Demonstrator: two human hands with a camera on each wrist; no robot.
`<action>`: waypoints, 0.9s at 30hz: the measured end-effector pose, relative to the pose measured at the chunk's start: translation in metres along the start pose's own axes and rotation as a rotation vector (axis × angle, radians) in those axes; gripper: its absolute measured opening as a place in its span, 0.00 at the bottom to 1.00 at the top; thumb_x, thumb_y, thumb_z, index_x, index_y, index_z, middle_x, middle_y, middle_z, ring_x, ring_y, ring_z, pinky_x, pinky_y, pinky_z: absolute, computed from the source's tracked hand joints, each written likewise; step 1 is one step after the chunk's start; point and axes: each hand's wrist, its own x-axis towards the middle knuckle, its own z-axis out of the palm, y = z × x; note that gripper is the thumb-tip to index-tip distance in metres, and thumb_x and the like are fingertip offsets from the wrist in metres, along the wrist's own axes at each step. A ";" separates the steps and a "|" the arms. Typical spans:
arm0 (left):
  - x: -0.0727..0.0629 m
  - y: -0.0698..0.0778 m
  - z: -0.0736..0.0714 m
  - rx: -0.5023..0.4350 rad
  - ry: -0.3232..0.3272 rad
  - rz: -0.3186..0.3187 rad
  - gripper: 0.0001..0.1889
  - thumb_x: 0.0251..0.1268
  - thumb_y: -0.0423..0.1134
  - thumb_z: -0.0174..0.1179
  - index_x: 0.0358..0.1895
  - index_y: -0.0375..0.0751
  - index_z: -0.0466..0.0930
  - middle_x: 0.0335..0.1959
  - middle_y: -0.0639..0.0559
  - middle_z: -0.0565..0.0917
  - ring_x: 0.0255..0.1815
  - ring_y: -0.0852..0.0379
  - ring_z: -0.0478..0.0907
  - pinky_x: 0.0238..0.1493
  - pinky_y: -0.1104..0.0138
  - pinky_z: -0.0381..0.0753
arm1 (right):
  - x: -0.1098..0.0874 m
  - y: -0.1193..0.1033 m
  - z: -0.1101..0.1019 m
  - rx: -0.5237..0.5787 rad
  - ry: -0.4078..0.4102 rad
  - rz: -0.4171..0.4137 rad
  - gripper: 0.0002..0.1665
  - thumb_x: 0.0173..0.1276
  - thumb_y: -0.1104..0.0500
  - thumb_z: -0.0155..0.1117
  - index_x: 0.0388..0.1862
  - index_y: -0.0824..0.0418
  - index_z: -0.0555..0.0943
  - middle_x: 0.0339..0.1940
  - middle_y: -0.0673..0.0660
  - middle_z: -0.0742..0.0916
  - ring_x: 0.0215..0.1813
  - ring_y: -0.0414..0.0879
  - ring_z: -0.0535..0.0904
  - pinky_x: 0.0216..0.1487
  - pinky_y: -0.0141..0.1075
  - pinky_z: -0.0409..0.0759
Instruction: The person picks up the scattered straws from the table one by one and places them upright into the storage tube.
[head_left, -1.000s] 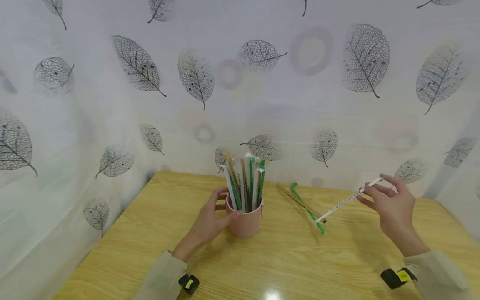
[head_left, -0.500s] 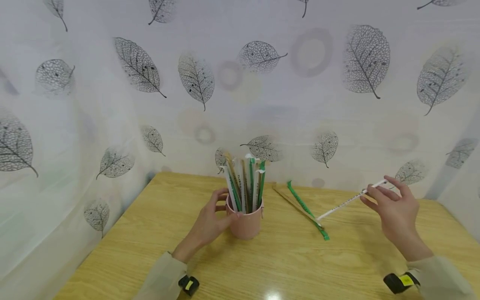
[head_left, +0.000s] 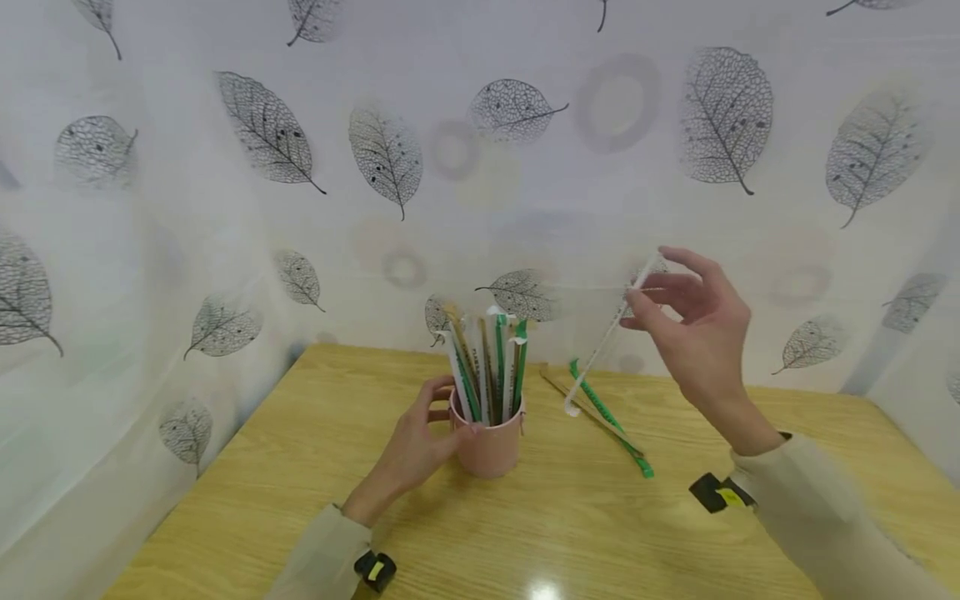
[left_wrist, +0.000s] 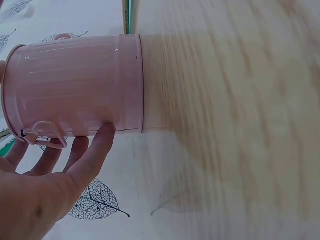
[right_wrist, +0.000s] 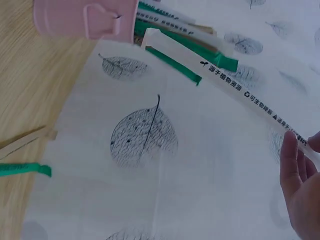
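A small pink metal bucket [head_left: 487, 454] stands upright on the table, holding several paper-wrapped straws [head_left: 483, 375] in white, green and brown. My left hand [head_left: 415, 448] holds it from the left, thumb at the near rim and fingers round the side; the left wrist view shows fingers along the bucket wall [left_wrist: 75, 85] beside a wire handle. Between thumb and fingers, my right hand [head_left: 705, 346] pinches one end of a white wrapped straw [head_left: 603, 350]. That straw slants down leftward in the air, and dark printing shows on its wrapper [right_wrist: 225, 82] in the right wrist view.
A green wrapped straw [head_left: 600, 406] and a brown one [head_left: 562, 388] lie crossing on the wooden table [head_left: 315, 467], right of the bucket. Behind the table hangs a pale curtain [head_left: 405, 192] with a leaf print.
My right hand has lifted and moved left with the white straw, which now tilts more steeply and has left the two straws on the table. The left hand stays on the bucket.
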 end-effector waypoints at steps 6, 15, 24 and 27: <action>0.000 -0.001 0.000 0.001 -0.002 0.003 0.37 0.65 0.52 0.70 0.74 0.59 0.62 0.69 0.44 0.75 0.63 0.41 0.80 0.61 0.44 0.83 | 0.005 0.001 0.043 -0.065 -0.125 -0.090 0.31 0.61 0.81 0.65 0.65 0.69 0.76 0.41 0.55 0.89 0.42 0.42 0.89 0.37 0.38 0.91; 0.001 -0.003 0.001 0.000 -0.002 0.000 0.37 0.64 0.51 0.71 0.74 0.59 0.63 0.69 0.44 0.75 0.62 0.41 0.80 0.60 0.46 0.84 | -0.017 0.021 0.067 -0.169 -0.239 -0.041 0.31 0.60 0.80 0.67 0.64 0.72 0.76 0.41 0.61 0.88 0.42 0.38 0.88 0.39 0.36 0.91; 0.001 -0.001 0.000 -0.008 -0.004 -0.009 0.36 0.64 0.51 0.71 0.73 0.61 0.63 0.69 0.45 0.75 0.62 0.42 0.81 0.60 0.47 0.84 | -0.050 0.050 0.062 -0.397 -0.408 -0.079 0.30 0.61 0.76 0.71 0.62 0.65 0.77 0.40 0.63 0.89 0.39 0.51 0.89 0.35 0.33 0.90; 0.001 -0.002 0.000 -0.003 -0.004 -0.008 0.37 0.64 0.52 0.71 0.73 0.62 0.63 0.69 0.45 0.75 0.62 0.42 0.80 0.59 0.48 0.85 | -0.061 0.057 0.060 -0.422 -0.457 -0.078 0.32 0.61 0.75 0.71 0.64 0.64 0.76 0.40 0.61 0.90 0.38 0.51 0.89 0.34 0.34 0.90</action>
